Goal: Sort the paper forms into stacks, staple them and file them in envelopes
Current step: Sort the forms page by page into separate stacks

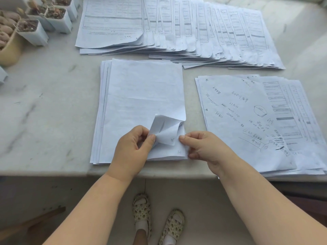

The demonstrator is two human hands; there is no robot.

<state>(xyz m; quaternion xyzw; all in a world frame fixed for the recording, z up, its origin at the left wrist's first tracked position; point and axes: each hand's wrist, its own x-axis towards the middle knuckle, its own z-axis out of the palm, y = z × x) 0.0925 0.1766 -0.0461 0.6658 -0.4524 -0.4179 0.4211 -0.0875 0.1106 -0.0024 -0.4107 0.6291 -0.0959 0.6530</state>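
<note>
I see my left hand (131, 147) with thumb and forefinger curled together, pinching the folded-up lower right corner (165, 131) of the top sheets; that corner is soft, creased and curled back on itself, showing a handwritten "76". My right hand (200, 147) sits just beside it, thumb tip touching the right edge of the same pile, the other fingers bent under against the pile's lower right edge; I cannot tell whether they actually grip any sheets.

Both hands work on the middle stack (141, 103), in the centre of the frame: thin white paper lying blank side up, with a faint horizontal fold line across it and slightly staggered edges at its left side.

At the right of the frame lies a second pile (238, 121), its top sheet covered in slanted handwriting and a small circle sketch, with printed forms fanned out beneath.

Across the top of the frame a long row of printed forms (177, 29) overlaps like shingles, their lower corners rounded and dog-eared.

All of it rests on a pale, veined marble-like countertop (53, 112). In the upper left are white square plastic pots (33, 32) holding soil, beside a round cream tub (10, 50).

At the bottom of the frame I see feet in perforated cream sandals (157, 220).
</note>
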